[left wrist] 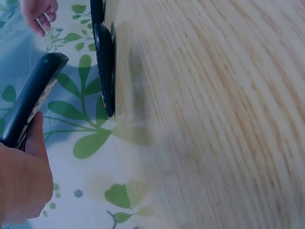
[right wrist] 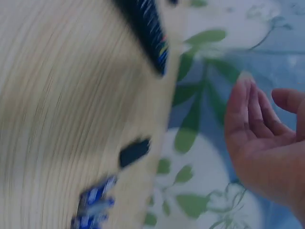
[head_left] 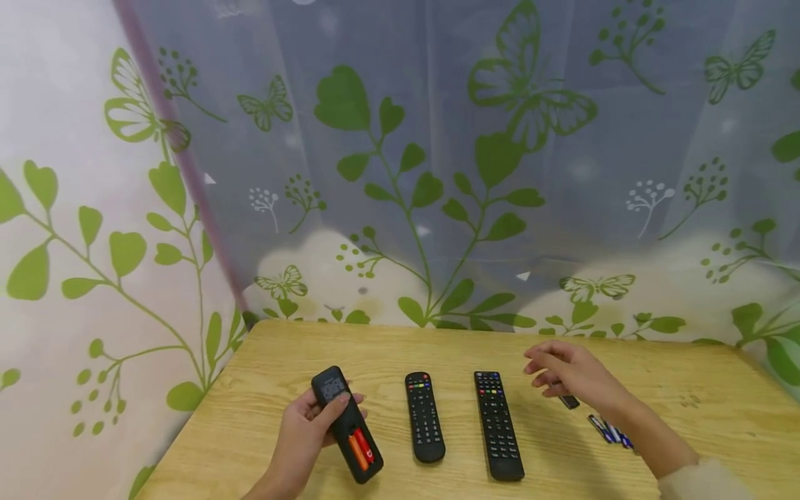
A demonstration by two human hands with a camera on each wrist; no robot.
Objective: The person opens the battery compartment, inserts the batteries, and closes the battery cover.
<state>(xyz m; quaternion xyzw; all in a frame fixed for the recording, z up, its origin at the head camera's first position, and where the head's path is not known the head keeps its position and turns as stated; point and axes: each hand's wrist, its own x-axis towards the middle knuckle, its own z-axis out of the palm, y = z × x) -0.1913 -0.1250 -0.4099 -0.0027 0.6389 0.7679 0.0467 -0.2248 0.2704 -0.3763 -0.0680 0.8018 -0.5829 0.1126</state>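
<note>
My left hand (head_left: 307, 425) grips a black remote control (head_left: 340, 410), back side up, its battery compartment uncovered with two red-orange batteries (head_left: 361, 449) inside. In the left wrist view the held remote (left wrist: 33, 98) is seen from its edge, above the table. My right hand (head_left: 578, 375) is raised over the right part of the table, fingers loosely bent with nothing between them. Just below it lies a small black piece (head_left: 569, 401), partly hidden in the head view; the right wrist view shows this dark piece (right wrist: 135, 151) blurred. Several blue-and-silver batteries (head_left: 610, 432) lie close to the right forearm.
Two more black remotes lie face up on the wooden table (head_left: 300, 340): a shorter rounded remote (head_left: 425, 417) and a longer remote (head_left: 498, 425) right of it. A patterned curtain (head_left: 400, 173) hangs along the table's back edge and left side.
</note>
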